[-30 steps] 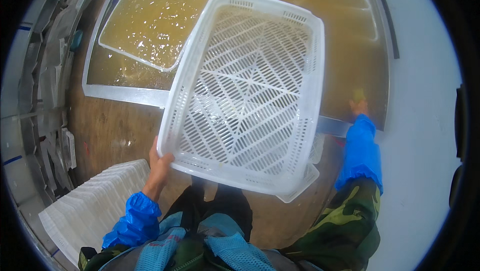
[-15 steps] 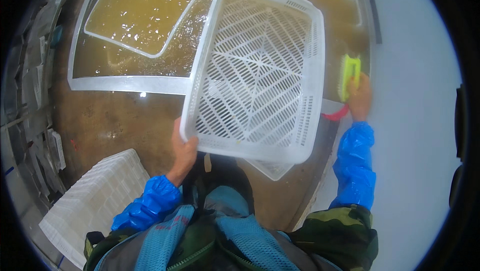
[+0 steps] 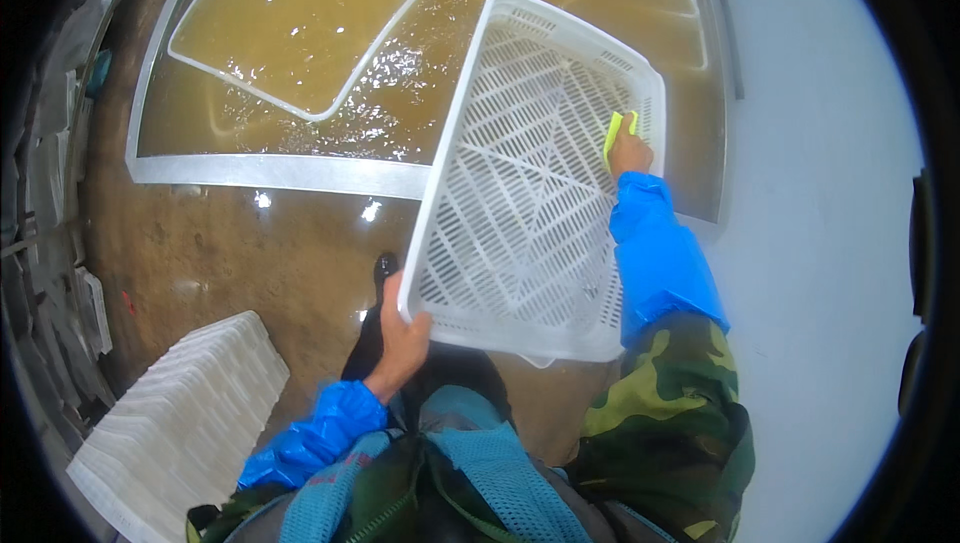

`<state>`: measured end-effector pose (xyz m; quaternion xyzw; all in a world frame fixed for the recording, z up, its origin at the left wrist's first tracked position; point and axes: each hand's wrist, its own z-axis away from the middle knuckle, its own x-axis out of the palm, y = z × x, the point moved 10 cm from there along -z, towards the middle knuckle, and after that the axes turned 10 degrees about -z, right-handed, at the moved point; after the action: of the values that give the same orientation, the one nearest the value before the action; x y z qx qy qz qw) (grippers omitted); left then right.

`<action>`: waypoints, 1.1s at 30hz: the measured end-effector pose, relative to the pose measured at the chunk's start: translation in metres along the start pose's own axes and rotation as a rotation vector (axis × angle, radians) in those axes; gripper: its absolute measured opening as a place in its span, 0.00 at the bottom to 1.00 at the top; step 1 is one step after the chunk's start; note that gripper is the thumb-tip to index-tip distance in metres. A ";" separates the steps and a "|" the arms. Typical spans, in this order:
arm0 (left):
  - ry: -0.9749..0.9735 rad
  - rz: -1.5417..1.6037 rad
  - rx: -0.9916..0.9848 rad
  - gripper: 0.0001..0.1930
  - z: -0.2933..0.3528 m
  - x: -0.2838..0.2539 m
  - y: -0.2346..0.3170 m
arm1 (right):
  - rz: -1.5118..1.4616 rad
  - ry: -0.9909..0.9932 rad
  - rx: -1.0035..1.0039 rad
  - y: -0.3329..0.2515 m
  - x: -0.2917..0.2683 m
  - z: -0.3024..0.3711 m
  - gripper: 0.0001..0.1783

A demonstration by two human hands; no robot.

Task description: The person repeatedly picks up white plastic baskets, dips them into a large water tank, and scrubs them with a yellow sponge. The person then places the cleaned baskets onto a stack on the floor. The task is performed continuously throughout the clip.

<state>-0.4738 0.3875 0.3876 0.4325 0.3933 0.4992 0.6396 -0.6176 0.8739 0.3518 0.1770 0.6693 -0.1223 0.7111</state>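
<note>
A white slotted plastic crate [image 3: 535, 173] is tilted in front of me, its open side facing me and its far part over the water tank. My left hand [image 3: 403, 341] grips the crate's near left corner, thumb over the rim. In my right hand [image 3: 630, 155] is a yellow-green scrubbing brush [image 3: 614, 138], held inside the crate against or close to its right wall. The bristles are hidden from view. A corner of another white piece [image 3: 540, 360] peeks out below the crate's near edge.
A metal-rimmed tank [image 3: 290, 173] of brownish water lies ahead, with another white crate [image 3: 300, 33] in it. A stack of white crates [image 3: 185, 413] stands at lower left on the wet brown floor [image 3: 230, 253]. Along the right runs a pale wall [image 3: 810, 243].
My right hand has brought the brush from beyond the crate's right side to inside it. The crate has shifted slightly right and nearer in view, with my left hand still on its corner.
</note>
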 end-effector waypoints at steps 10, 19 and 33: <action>-0.014 -0.102 0.002 0.31 -0.014 -0.015 -0.032 | -0.021 -0.389 -0.116 -0.066 0.012 0.155 0.40; -0.086 -0.058 -0.163 0.32 -0.020 -0.019 -0.027 | -0.039 -0.133 -0.279 -0.135 0.030 0.011 0.37; -0.079 -0.009 -0.176 0.33 -0.025 -0.027 -0.028 | -0.184 -0.176 -0.323 -0.194 0.015 -0.018 0.36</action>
<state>-0.4940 0.3614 0.3552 0.3922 0.3244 0.5116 0.6923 -0.7127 0.7060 0.3189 -0.0125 0.6290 -0.0928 0.7717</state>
